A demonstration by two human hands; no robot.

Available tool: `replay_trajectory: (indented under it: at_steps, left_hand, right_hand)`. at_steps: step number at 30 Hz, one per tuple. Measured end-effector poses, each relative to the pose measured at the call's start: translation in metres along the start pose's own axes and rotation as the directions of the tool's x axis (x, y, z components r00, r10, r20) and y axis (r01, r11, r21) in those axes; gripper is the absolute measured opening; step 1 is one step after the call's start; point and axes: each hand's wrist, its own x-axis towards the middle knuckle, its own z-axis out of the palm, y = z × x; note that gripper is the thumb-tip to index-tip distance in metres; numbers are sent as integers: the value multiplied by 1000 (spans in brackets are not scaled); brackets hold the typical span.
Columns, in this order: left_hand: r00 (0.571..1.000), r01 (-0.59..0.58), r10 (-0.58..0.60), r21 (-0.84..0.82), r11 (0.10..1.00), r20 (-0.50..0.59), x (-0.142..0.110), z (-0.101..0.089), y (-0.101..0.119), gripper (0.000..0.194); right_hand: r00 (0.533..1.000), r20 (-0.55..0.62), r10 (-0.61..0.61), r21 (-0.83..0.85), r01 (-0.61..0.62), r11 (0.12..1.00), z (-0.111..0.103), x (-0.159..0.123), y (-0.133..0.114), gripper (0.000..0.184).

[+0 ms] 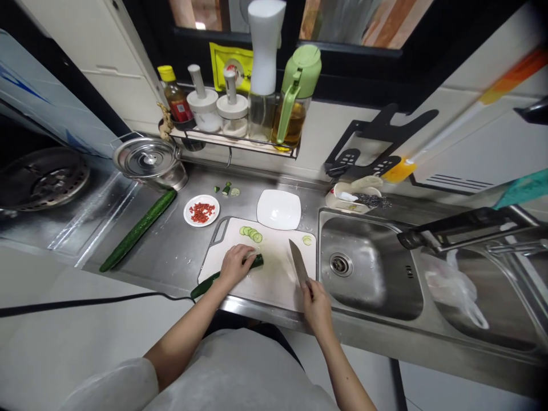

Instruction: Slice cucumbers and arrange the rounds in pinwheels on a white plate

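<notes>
My left hand (235, 264) is closed over a cut cucumber (205, 285) that lies slanting across the white cutting board (274, 279). The cucumber's dark green end shows just right of my fingers. In my right hand (317, 305) is a kitchen knife (298, 261), gripped by its handle, with the blade pointing up and away over the board's right part, apart from the cucumber. A short row of cucumber slices (251, 233) rests above my left hand. A couple of loose slices (307, 240) lie near the board's right corner.
Behind the board stand a white square plate (278, 209) and a small plate of chopped red pieces (201, 211). A whole cucumber (139, 229) and a lidded steel pot (149, 160) are at the left. The sink (372, 268) borders the board's right side. Bottles fill the wall rack (240, 142).
</notes>
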Motion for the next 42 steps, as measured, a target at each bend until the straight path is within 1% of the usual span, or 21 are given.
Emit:
replay_trajectory:
  at_steps: [2, 5, 7, 11, 14, 18, 23, 27, 31, 37, 42]
  left_hand:
    - [999, -45, 45, -1, 999, 16, -5, 1, -1, 21]
    - [995, -93, 93, -2, 996, 22, -8, 4, -2, 22]
    - [992, -124, 124, 5, 992, 25, -8, 5, -3, 22]
    - [983, -180, 179, 20, 984, 32, -9, 6, -5, 21]
    - [977, -211, 210, 27, 977, 31, -11, 8, -6, 22]
    - [970, -244, 244, 37, 969, 18, -14, 10, -7, 23]
    - [958, -287, 286, 34, 957, 32, -15, 10, -7, 25]
    - [955, -293, 292, 28, 956, 49, -14, 9, -8, 27]
    - [954, -293, 289, 54, 954, 73, -14, 8, -8, 28]
    - [953, -295, 290, 56, 954, 84, -13, 9, -10, 29]
    - [953, -290, 284, 51, 955, 101, -13, 8, -10, 29]
  right_hand:
    - [997, 51, 50, 10, -50, 999, -1, 2, -4, 43]
    - [982, 145, 123, 3, -125, 992, 1, 4, -6, 41]
    - [973, 179, 148, -13, -148, 989, 4, 5, -5, 38]
    - [961, 235, 145, -80, -129, 988, 9, 6, -5, 32]
    - [942, 296, 158, -118, -129, 985, 8, 8, -12, 28]
    - [918, 364, 157, -153, -107, 982, 7, 10, -27, 24]
    - [872, 455, 181, -350, -12, 937, 12, 12, -53, 21]
    - [845, 494, 204, -395, 9, 919, 15, 10, -74, 24]
    - [821, 533, 204, -387, 22, 922, 18, 7, -88, 27]
    - [805, 548, 227, -383, 0, 924, 21, 4, -97, 27]
    - [811, 540, 226, -379, -5, 925, 23, 2, -100, 26]
